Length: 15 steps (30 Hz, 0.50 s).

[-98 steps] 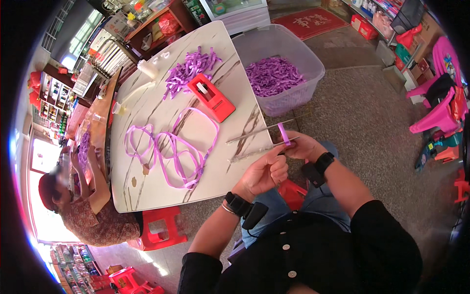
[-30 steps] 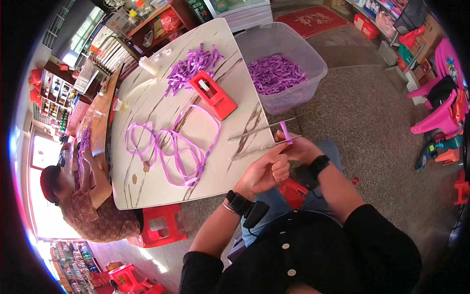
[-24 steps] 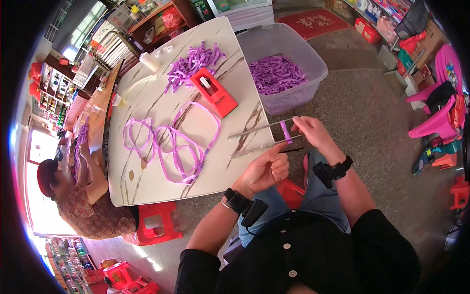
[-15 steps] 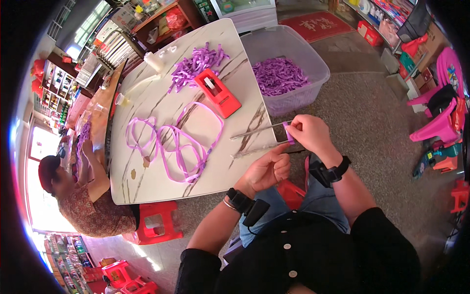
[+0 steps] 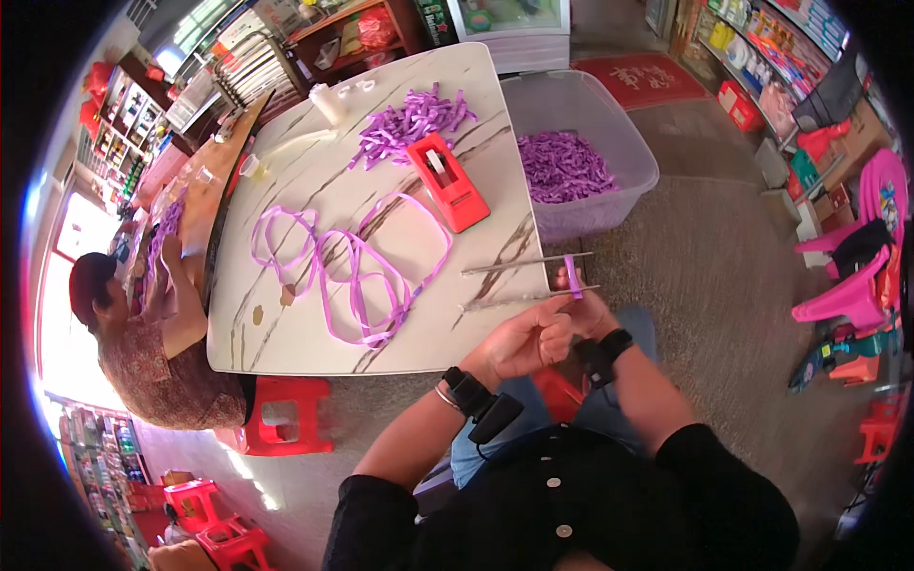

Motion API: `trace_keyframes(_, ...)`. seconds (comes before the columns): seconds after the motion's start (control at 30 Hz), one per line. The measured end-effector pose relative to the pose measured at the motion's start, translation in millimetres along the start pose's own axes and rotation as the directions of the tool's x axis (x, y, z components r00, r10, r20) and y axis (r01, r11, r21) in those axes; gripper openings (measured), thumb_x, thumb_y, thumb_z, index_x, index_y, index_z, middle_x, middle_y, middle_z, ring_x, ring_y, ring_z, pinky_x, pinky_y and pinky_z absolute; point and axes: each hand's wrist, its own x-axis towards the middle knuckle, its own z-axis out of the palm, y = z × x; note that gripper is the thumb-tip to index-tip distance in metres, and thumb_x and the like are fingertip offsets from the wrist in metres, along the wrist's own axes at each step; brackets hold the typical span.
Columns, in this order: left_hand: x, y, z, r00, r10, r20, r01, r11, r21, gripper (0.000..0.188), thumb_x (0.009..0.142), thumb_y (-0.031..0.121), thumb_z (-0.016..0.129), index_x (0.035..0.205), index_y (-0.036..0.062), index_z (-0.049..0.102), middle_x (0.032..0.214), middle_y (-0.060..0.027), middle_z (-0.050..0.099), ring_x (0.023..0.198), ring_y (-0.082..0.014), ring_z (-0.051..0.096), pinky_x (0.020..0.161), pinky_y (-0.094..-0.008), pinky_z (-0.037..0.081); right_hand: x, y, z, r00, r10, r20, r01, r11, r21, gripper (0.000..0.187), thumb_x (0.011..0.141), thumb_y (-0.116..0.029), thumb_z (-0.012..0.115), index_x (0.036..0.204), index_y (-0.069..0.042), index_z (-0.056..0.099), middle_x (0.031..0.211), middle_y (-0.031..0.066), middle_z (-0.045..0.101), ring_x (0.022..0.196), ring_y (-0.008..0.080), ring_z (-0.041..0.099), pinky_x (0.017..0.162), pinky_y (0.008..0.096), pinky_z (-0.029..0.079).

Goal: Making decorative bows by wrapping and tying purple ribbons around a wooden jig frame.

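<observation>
Two thin metal rods (image 5: 505, 264) lie side by side across the table's right edge, their ends sticking out past it. A short purple ribbon (image 5: 572, 276) spans both rods near these ends. My left hand (image 5: 533, 335) is closed, its fingertips pressing the ribbon at the nearer rod. My right hand (image 5: 592, 314) is low behind the ribbon and the rods. Its fingertips show beside the ribbon, but the rest of its fingers are hidden, so its grip is unclear. A long loose lilac ribbon (image 5: 354, 285) lies in loops on the table, left of the rods.
On the marbled table (image 5: 457, 333) stand a red tape dispenser (image 5: 449, 186), a pile of purple ribbon pieces (image 5: 409, 126) and a white bottle (image 5: 327, 103). A clear plastic bin (image 5: 628, 124) of purple pieces adjoins the table's right side. Another person (image 5: 157, 352) works at the far left.
My right hand has gone from above the rods down and round to beneath them, behind the ribbon. My left hand stays at the nearer rod. The view has shifted slightly.
</observation>
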Motion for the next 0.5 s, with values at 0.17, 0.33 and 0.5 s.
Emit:
trace_keyframes(0.17, -2, -1, 7, 1.0, 0.026, 0.003, -0.026, 0.999, 0.02, 0.026, 0.088, 0.014, 0.04, 0.113, 0.0087, 0.042, 0.061, 0.0025, 0.03, 0.055, -0.0079, 0.033, 0.053, -0.0222, 0.03, 2, 8, -3, 0.982, -0.146, 0.12, 0.124, 0.977, 0.173, 0.025, 0.087, -0.033, 0.046, 0.099, -0.013, 0.053, 0.08, -0.0037, 0.057, 0.076, 0.0115, 0.053, 0.072, 0.0269, 0.044)
trace_keyframes(0.33, 0, -2, 6, 0.997, 0.073, 0.038, -0.072, 0.997, -0.014, 0.024, 0.088, 0.014, 0.04, 0.11, 0.0062, 0.043, 0.061, 0.0026, 0.028, 0.055, -0.008, 0.031, 0.052, -0.022, 0.029, -26, -36, 51, 0.998, 0.007, -0.065, -0.013, 0.995, -0.099, 0.023, 0.087, -0.029, 0.047, 0.099, -0.01, 0.053, 0.081, -0.0016, 0.059, 0.075, 0.0132, 0.055, 0.071, 0.0282, 0.045)
trace_keyframes(0.5, -2, 0, 7, 0.999, 0.038, 0.0, -0.038, 0.999, 0.016, 0.034, 0.088, 0.015, 0.04, 0.118, 0.0002, 0.039, 0.062, 0.0029, 0.03, 0.056, -0.0077, 0.033, 0.054, -0.0214, 0.032, -29, -71, 49, 0.971, 0.165, -0.171, -0.22, 0.894, -0.389, 0.02, 0.087, -0.024, 0.049, 0.097, -0.008, 0.055, 0.081, 0.0008, 0.06, 0.073, 0.0151, 0.056, 0.07, 0.0311, 0.046)
